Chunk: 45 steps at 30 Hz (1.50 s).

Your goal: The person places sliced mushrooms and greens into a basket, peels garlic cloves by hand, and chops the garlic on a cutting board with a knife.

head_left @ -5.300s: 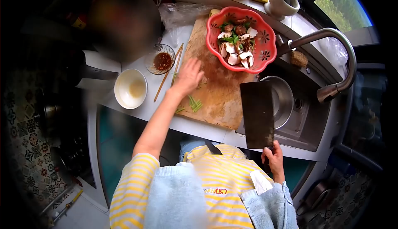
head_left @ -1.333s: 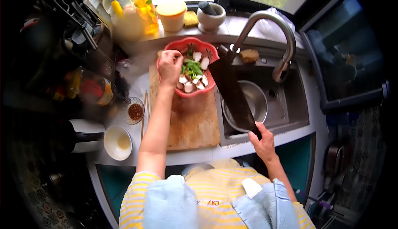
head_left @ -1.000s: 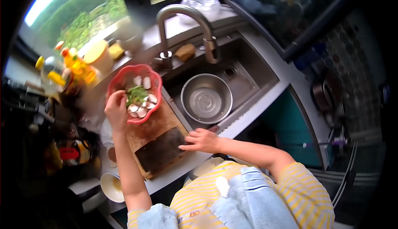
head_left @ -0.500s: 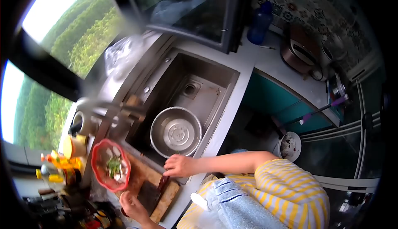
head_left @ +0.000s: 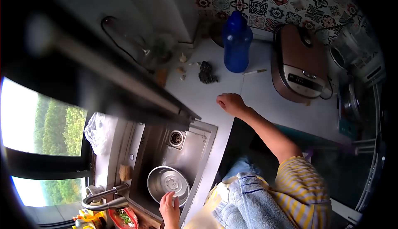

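Observation:
My right hand (head_left: 231, 104) is over the edge of the white counter (head_left: 188, 90), its fingers curled in and nothing showing in them. Just beyond it lie a dark steel-wool-like scrubber (head_left: 206, 73), a thin white pen-like stick (head_left: 254, 72) and a blue plastic bottle (head_left: 237, 47). Lower down, my left hand (head_left: 169, 208) is empty with its fingers apart, by the near rim of a round metal basin (head_left: 156, 183). That basin stands in the steel sink (head_left: 195, 150). A red scalloped bowl (head_left: 134, 217) with chopped greens is at the bottom edge, partly cut off.
A brown electric cooker (head_left: 300, 61) stands at the right of the counter. An open window frame (head_left: 124, 69) juts over the sink's far end. The faucet (head_left: 105, 200) reaches out at the left. Garlic-like pieces (head_left: 182, 58) lie near the wall.
The view has swung toward the far counter. My right hand has gone from the cutting board beside the basin to the counter past the sink. My left hand has moved from beside the bowl to the basin.

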{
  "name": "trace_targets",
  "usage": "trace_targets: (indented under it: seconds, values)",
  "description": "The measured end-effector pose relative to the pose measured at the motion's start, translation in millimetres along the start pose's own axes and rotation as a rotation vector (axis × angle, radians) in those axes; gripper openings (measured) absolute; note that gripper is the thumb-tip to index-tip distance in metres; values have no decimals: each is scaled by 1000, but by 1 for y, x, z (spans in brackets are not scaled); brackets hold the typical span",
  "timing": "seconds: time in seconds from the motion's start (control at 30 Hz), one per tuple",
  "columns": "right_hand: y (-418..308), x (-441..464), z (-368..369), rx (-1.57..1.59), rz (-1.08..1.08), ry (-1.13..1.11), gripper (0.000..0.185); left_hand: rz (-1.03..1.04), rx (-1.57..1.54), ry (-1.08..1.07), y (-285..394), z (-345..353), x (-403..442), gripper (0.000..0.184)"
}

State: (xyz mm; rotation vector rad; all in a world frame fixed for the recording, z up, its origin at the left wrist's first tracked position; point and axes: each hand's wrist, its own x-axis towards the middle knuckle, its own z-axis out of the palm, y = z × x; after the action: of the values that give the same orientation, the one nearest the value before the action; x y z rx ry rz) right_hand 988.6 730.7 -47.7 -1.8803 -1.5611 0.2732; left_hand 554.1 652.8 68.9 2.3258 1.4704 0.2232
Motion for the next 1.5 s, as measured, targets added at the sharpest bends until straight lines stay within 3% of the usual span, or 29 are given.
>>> trace_targets:
  seconds: [0.27, 0.37, 0.43, 0.5, 0.53, 0.63, 0.73, 0.83, 0.93, 1.1, 1.13, 1.2, 1.27, 1.37, 1.47, 1.5]
  values:
    - [53, 158, 38, 306, 134, 209, 11, -81, 44, -96, 34, 2, 24, 19]
    - [70, 206, 63, 10, -75, 201, 13, -121, 61, -96, 43, 5, 23, 22]
    - [70, 232, 75, -222, 38, -46, 22, -264, 14, -195, 44, 6, 15, 22]
    - [73, 248, 85, -370, 121, -252, 32, -215, 27, -154, 41, 11, 4, 21]
    - [78, 251, 90, -389, 96, -285, 32, -163, 32, -130, 43, 12, 5, 21]
    - [83, 259, 93, -525, 11, -443, 36, -301, -21, -135, 54, 11, 8, 21]
    - [82, 257, 98, -475, -44, -344, 22, -306, 6, -113, 46, 20, 5, 22]
    - [92, 264, 113, -476, -74, -306, 18, -301, -10, -149, 41, 23, 17, 23]
    - [96, 271, 118, -518, -8, -314, 11, -283, 16, -204, 37, 24, 27, 24]
    - [75, 261, 98, 1333, 676, -224, 7, -221, 38, -155, 16, 36, 26, 24]
    - [71, 255, 104, 1567, 728, -220, 8, -201, 36, -164, 21, 36, 29, 24]
    - [62, 243, 117, 1679, 731, -211, 11, -160, 39, -176, 31, 34, 36, 24]
    - [61, 238, 141, 1383, 627, -176, 14, -149, 20, -182, 28, 33, 36, 24]
    - [45, 229, 142, 324, 269, -134, 21, -121, 19, -205, 27, 30, 41, 23]
    - [63, 228, 176, -117, -34, -233, 24, -124, 21, -221, 27, 27, 48, 22]
    - [60, 231, 180, -152, -16, -271, 27, -151, 26, -225, 28, 27, 49, 22]
